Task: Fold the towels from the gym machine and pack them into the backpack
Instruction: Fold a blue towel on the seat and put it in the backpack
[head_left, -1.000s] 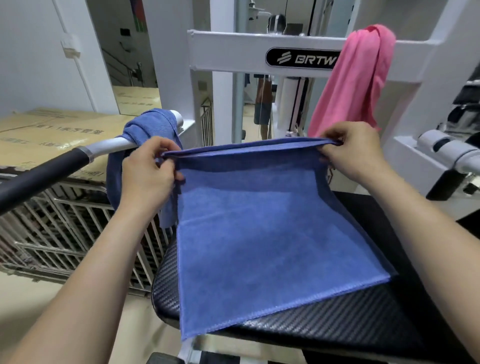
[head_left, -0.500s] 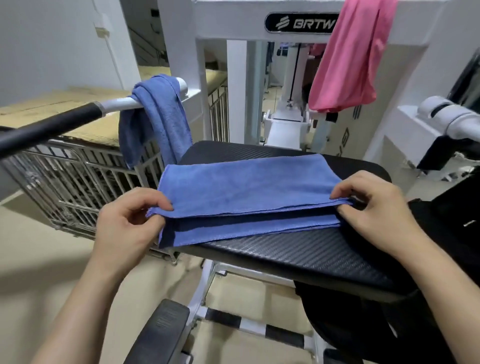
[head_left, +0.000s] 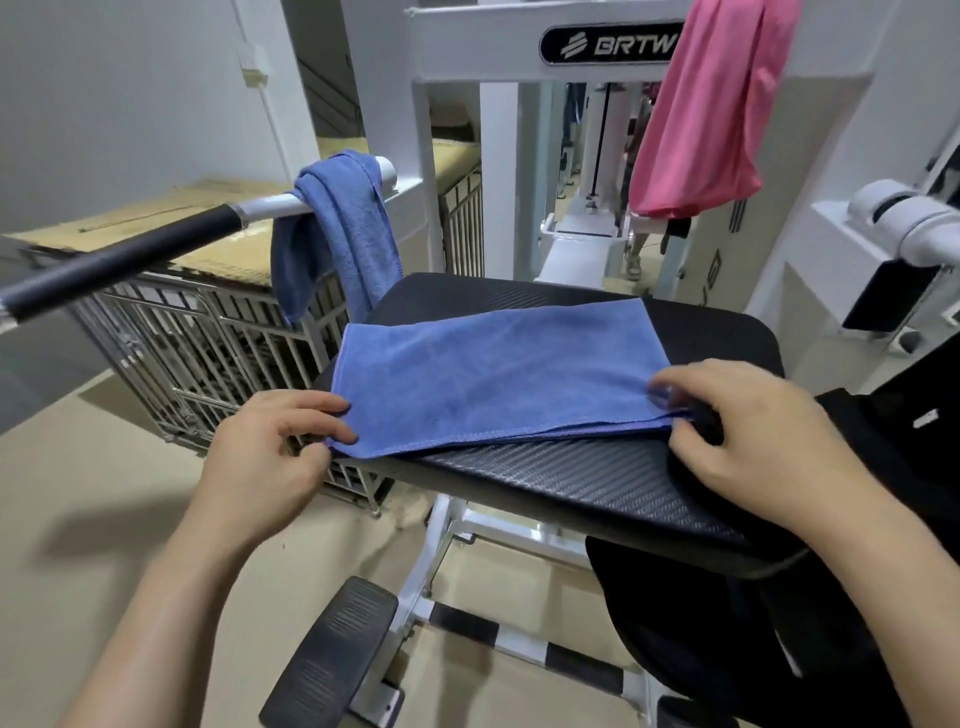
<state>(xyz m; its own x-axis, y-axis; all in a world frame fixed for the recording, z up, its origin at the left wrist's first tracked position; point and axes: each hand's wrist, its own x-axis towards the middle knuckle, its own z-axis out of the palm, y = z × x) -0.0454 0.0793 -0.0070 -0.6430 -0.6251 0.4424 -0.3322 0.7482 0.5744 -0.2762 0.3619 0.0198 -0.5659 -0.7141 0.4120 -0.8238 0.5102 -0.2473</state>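
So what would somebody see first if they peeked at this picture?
Probably the bright blue folded cloth towel lying on the black padded seat in the middle, with the left hand and right hand pinching its near corners. Next, the pink cloth towel hanging from the white machine frame at the top right, and a crumpled blue towel draped over the metal bar on the left.

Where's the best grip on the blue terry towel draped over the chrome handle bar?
Pinch the bunched crest of the blue draped towel where it crosses the chrome bar, coming from above. Both ends hang free either side, so a straight lift should clear it.
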